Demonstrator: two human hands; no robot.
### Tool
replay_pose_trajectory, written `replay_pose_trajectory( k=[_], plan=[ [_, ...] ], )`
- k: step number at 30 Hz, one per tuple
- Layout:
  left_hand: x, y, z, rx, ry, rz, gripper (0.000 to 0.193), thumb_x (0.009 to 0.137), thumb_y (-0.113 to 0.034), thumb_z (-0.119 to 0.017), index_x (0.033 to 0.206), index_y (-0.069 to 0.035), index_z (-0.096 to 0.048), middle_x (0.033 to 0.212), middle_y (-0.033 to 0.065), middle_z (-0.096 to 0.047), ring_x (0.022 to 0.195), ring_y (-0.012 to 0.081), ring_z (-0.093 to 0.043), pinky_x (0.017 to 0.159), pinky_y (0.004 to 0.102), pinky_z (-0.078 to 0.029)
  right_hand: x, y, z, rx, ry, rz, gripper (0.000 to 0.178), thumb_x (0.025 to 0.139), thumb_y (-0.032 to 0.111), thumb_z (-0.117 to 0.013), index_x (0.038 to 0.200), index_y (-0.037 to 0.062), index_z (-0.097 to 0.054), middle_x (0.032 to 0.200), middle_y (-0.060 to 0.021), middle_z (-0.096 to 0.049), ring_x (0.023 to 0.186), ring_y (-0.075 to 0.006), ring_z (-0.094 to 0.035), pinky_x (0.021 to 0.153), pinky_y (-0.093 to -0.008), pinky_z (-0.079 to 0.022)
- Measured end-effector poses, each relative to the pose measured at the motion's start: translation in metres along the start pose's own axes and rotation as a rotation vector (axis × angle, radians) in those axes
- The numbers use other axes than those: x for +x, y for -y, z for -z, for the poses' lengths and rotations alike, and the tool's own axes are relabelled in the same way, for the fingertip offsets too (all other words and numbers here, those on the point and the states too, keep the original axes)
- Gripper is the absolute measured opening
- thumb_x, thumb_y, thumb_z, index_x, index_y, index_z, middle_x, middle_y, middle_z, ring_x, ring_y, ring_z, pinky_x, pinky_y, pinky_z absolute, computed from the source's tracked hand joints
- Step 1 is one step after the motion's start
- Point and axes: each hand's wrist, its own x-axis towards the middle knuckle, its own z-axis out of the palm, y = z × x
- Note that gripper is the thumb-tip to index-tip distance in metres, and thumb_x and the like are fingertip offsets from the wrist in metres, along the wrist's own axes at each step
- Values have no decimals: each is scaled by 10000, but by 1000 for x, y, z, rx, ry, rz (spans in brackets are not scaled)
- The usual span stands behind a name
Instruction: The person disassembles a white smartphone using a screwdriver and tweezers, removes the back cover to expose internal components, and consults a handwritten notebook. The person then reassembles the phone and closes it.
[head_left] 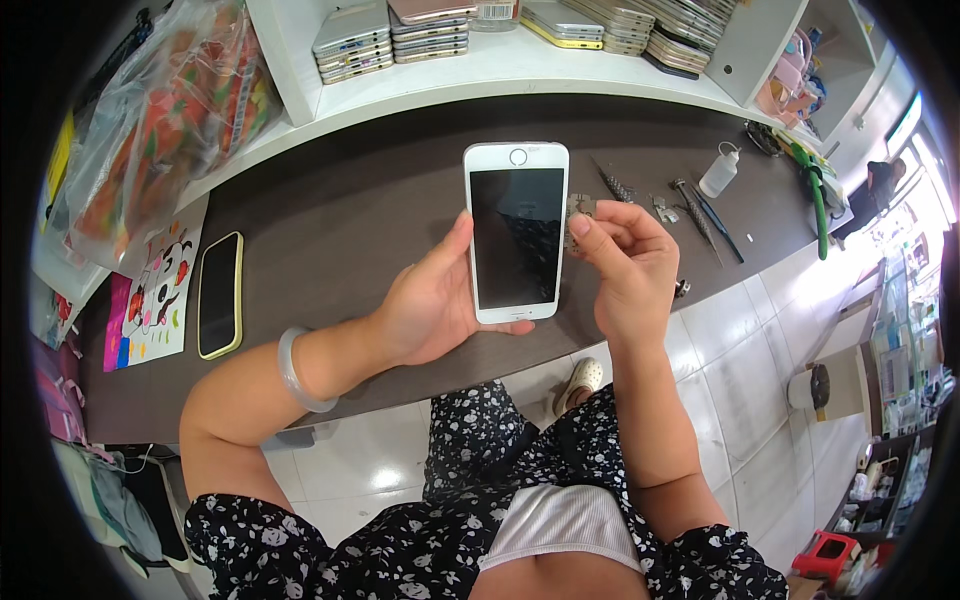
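A white smartphone (516, 240) with a dark screen is held above the brown desk, its round home button at the far end. My left hand (432, 298) grips it by the left edge, with the thumb along the side and fingers underneath. At the phone's right edge, my right hand (636, 268) pinches a small thin grey metal plate with cut-outs (580, 208) between thumb and fingers. The plate lies against or very close to the phone's side; I cannot tell if it goes into the seam.
Right of my hands lie tweezers (697, 215), a screwdriver (722, 222), small metal parts (664, 210) and a white dropper bottle (720, 172). A yellow-cased phone (220, 295) rests at left. Stacked phones (430, 38) fill the shelf (520, 72) behind. Far right, a person (880, 190) stands.
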Motion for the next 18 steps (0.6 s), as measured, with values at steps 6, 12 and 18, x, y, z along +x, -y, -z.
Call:
replay_pose_trajectory(
  k=[6,12,18],
  plan=[
    [-1,-1,5,-68,13,48,636,944,-542,-139,1382,-114,-306,1306,111,-467,1094,307,-536,822,470,-487,0,-3,3,171,49,-105,172,761,-13,-693,903,-35,-600,743,-87,-656,642,-94,-598,604,-211,-485],
    [0,-1,11,-152,73,98,666,930,-566,-128,1383,-111,-310,1300,133,-472,1077,338,-549,813,492,-494,-3,0,2,225,56,-175,172,762,-8,-696,905,-6,-600,752,-76,-661,630,-85,-594,570,-196,-465],
    [0,-1,17,-201,121,130,674,926,-571,-128,1391,-113,-296,1322,132,-452,1088,345,-545,810,496,-500,0,0,6,349,124,-334,152,779,1,-681,908,12,-603,765,-70,-661,618,-76,-575,503,-179,-409]
  ],
)
